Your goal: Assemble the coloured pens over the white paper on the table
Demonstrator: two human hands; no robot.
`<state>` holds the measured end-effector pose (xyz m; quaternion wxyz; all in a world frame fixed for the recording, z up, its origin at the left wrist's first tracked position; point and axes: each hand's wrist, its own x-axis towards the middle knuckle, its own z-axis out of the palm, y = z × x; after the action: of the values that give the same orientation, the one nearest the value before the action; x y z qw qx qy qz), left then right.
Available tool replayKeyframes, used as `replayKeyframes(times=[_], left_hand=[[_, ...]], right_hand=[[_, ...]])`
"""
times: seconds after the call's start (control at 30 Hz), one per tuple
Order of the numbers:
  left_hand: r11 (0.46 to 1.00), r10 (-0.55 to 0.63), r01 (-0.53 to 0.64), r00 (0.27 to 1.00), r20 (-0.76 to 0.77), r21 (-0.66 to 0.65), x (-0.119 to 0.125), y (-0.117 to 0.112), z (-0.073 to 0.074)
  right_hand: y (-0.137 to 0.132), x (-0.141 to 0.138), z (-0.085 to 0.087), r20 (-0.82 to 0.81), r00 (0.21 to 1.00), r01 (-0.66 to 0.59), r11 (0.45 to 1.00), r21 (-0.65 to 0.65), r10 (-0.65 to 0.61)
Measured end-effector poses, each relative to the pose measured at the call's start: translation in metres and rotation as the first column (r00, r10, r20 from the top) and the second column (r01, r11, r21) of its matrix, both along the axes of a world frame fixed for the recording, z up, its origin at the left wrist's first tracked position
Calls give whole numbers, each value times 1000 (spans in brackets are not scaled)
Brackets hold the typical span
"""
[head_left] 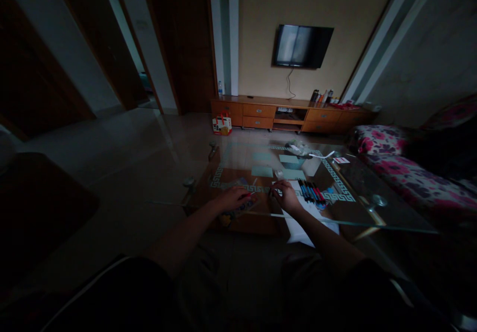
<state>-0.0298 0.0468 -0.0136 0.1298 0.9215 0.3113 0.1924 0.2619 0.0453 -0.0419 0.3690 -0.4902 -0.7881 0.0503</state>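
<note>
My left hand [234, 199] is closed over the near edge of the glass table [257, 155], its fingers round a slim red pen [249, 194] with a pale tip pointing right. Under and beside that hand lies a clear plastic packet [244, 207] with coloured print. Facing it, my right hand [286, 196] pinches a small dark piece, too dim to name for sure. Right of this hand several pens [311, 192] in black, blue and red lie side by side. White paper [298, 227] shows beneath the right forearm and the pens.
Toward the table's far side are a crumpled plastic bag [298, 148], a white strip and a red-and-white card [340, 160]. A floral sofa [387, 158] stands to the right. Beyond the table are a gift box [222, 125], a wooden TV cabinet [257, 109] and a wall television [303, 46].
</note>
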Motion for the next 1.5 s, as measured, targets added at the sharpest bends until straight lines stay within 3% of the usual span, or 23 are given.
replayKeyframes(times=[0.33, 0.57, 0.83, 1.03, 1.5], left_hand=[[1000, -3, 3, 1000, -10, -21, 1, -4, 8], [999, 8, -8, 1000, 10, -41, 1, -3, 5], [992, 97, -99, 995, -26, -75, 1, -4, 5], [990, 108, -110, 994, -29, -85, 1, -4, 6], [992, 97, -98, 995, -17, -75, 1, -5, 8]], right_hand=[[-4, -3, 4, -17, 1000, 19, 1000, -4, -19], [-15, -11, 24, -38, 998, 47, 998, 49, -45], [-35, -37, 50, 77, 990, -123, 992, 15, 122], [-43, -47, 51, 188, 957, -212, 974, -75, 222], [-43, -49, 50, 265, 933, -219, 968, -125, 245]])
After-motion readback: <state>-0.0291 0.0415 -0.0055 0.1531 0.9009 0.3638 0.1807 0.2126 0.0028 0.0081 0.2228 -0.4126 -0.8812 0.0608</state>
